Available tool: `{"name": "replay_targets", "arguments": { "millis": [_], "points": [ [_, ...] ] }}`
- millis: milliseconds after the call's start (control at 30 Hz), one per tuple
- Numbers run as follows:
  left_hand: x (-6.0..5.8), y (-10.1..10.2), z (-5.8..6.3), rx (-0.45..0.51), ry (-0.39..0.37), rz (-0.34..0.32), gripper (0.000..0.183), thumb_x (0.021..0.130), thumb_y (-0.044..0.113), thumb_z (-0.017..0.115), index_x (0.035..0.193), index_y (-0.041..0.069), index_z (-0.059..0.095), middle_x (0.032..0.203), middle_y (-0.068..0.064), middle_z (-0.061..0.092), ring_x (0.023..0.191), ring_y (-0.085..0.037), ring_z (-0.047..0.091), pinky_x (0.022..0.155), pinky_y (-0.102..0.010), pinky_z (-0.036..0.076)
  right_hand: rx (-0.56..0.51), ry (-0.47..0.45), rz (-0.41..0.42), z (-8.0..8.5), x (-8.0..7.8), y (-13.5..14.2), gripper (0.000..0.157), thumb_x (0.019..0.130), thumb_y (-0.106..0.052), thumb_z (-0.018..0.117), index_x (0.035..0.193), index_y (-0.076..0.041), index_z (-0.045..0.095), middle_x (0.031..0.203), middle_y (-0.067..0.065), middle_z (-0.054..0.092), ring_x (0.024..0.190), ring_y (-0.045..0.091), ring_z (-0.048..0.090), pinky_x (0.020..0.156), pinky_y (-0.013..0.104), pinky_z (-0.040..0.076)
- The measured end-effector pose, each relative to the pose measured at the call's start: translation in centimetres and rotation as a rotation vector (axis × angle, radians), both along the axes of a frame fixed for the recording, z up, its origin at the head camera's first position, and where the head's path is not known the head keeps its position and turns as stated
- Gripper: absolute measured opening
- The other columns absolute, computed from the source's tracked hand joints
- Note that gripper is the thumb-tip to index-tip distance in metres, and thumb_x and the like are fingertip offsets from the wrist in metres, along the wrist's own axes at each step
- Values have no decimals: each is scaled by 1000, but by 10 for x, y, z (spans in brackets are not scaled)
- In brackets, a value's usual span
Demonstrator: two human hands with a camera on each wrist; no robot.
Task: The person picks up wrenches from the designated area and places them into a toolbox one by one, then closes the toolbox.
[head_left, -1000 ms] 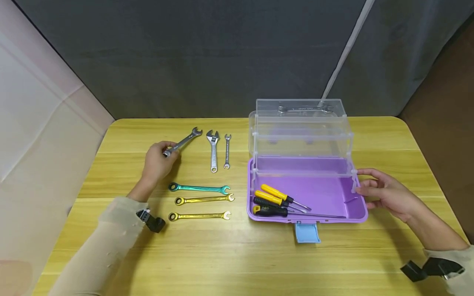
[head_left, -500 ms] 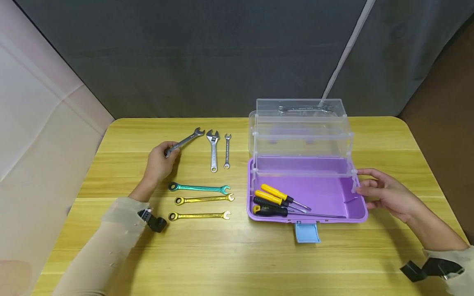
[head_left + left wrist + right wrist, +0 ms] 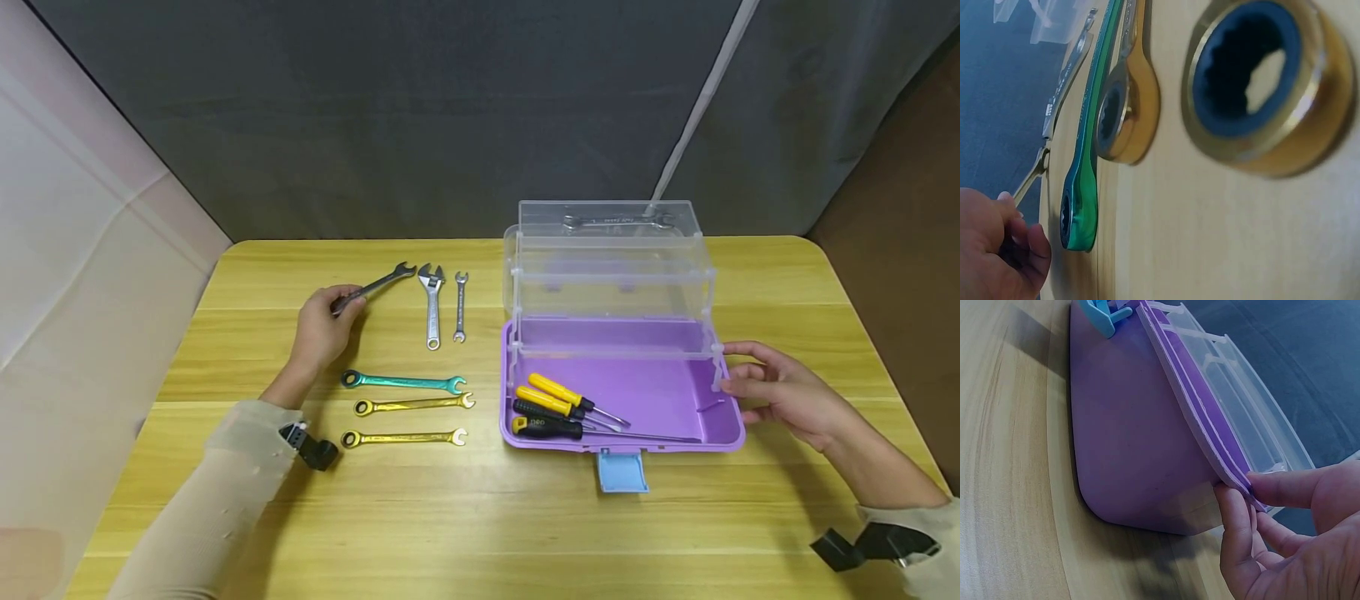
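Observation:
My left hand [image 3: 321, 327] pinches one end of a grey open-end wrench [image 3: 381, 283], its far jaws pointing right beside an adjustable wrench [image 3: 432, 310]. A small double open-end wrench [image 3: 461, 308] lies right of that. Below the left hand lie a green ratcheting wrench [image 3: 405, 382] and two gold ones, the upper gold wrench [image 3: 414, 405] and the lower gold wrench [image 3: 405, 437]. With thumb and fingers, my right hand [image 3: 787, 392] pinches the right rim of a purple toolbox [image 3: 1129, 425]. Several screwdrivers, including a black-handled screwdriver [image 3: 549, 428], lie inside its left part.
The toolbox's clear trays [image 3: 611, 292] are raised toward the back, and a silver wrench [image 3: 618, 222] lies in the top one. A blue latch [image 3: 622, 473] hangs at the front. Dark grey curtain [image 3: 375, 125] stands behind the wooden table [image 3: 480, 533].
The wrench in my left hand has shifted slightly right and turned about its length, its far end a little lower. My right hand stays on the toolbox rim.

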State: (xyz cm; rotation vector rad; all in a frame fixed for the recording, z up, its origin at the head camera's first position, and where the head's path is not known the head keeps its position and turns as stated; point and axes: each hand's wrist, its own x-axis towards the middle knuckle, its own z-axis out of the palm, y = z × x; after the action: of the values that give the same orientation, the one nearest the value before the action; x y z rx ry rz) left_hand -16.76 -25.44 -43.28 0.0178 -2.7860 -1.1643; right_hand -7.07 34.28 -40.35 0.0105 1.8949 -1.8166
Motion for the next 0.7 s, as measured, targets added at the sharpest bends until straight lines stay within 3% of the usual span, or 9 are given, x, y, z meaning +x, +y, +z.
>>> {"name": "replay_targets", "arguments": {
  "millis": [233,700],
  "points": [
    [-1,2,-2,29,42,40,30,105,13,58,123,-8,66,108,-25,58,93,-25,50,77,-28,39,14,-2,-5,0,0,0,42,100,4,57,124,-30,58,95,0,67,84,18,69,68,35,60],
    [-1,-1,-1,75,82,35,28,104,9,57,123,-9,67,103,-22,56,88,-19,45,74,-24,37,40,-3,-11,2,0,-1,41,100,3,57,123,-31,58,95,0,67,85,17,68,68,35,59]
  ]
}}
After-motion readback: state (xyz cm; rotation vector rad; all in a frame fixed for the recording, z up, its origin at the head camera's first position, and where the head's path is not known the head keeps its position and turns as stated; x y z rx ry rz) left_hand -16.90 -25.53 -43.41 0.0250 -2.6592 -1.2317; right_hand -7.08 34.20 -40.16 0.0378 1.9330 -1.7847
